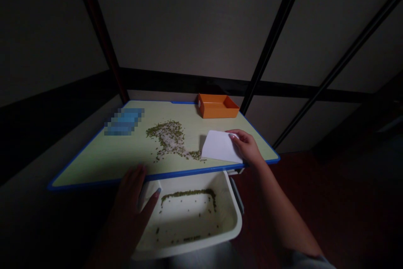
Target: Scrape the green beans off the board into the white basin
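In my right hand (247, 145) is a white card (220, 146), pinched at its right side and tilted up from the tabletop near the front edge. Its left edge meets a trail of small green beans or grains (195, 155). A larger patch of them, mixed with whitish grains (171, 137), spreads over the middle of the table. My left hand (138, 193) lies at the left of a white plastic bin (234, 223), thumb apart from the fingers, at its rim below the table edge. Green grains line the bin's bottom edges, with a few scattered across its floor.
The pale green table (103, 164) has a blue edge. An orange open box (220, 111) stands at the back right. A blurred blue item (124, 122) lies at the back left. Dark-framed wall panels (189, 30) rise right behind the table.
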Motion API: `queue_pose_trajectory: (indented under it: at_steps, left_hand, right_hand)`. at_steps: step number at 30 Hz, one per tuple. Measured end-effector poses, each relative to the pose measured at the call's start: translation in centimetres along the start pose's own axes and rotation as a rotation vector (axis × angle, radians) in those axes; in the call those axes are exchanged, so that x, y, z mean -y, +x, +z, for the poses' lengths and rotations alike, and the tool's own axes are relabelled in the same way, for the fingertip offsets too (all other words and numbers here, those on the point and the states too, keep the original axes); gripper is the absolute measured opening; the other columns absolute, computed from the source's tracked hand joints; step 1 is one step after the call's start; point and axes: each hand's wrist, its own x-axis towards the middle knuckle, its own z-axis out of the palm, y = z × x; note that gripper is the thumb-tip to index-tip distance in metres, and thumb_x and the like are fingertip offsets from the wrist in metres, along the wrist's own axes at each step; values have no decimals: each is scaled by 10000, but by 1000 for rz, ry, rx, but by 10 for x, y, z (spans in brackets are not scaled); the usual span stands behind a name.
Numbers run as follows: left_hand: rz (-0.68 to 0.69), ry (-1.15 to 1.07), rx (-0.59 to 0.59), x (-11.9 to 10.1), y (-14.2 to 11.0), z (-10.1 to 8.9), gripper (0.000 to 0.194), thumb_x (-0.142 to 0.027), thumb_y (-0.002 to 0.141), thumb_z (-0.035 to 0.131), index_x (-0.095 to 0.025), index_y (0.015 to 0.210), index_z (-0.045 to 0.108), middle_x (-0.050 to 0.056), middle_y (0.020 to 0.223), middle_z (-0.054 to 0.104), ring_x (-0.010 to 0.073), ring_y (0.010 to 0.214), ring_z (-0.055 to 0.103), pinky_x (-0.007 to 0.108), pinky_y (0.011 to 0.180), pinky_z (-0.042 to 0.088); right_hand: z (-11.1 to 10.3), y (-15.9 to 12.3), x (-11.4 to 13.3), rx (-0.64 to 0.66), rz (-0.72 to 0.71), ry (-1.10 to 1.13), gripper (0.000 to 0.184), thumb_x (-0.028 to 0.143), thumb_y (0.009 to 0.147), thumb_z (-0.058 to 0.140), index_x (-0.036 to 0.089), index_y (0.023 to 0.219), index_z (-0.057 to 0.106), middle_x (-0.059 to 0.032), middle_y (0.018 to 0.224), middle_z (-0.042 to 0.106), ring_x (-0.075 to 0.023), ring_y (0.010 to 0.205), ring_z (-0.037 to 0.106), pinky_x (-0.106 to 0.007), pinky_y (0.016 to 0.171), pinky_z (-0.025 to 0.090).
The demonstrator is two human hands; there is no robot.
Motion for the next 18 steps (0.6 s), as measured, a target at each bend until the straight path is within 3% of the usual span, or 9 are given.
queue_pose_trajectory:
  at_steps: [8, 18]
  left_hand:
    - [0, 35, 9, 2, -2, 1, 757, -629, 869, 391, -165, 1467, 405, 131, 1595, 394, 297, 1513, 283, 518, 1234, 276]
    - [25, 55, -5, 3, -1, 2, 730, -612, 883, 391, -173, 1467, 402, 128, 1581, 415, 288, 1501, 311, 504, 1221, 311]
  right_hand:
    - [-4, 1, -8, -37, -51, 41, 300, 502, 764, 711, 222, 870, 735, -46, 867, 743, -195, 768, 623, -306, 696, 459]
    - [-5, -3, 1, -38, -25, 76, 297, 503, 715, 747, 230, 831, 750, -45, 848, 745, -197, 740, 606, -310, 673, 434]
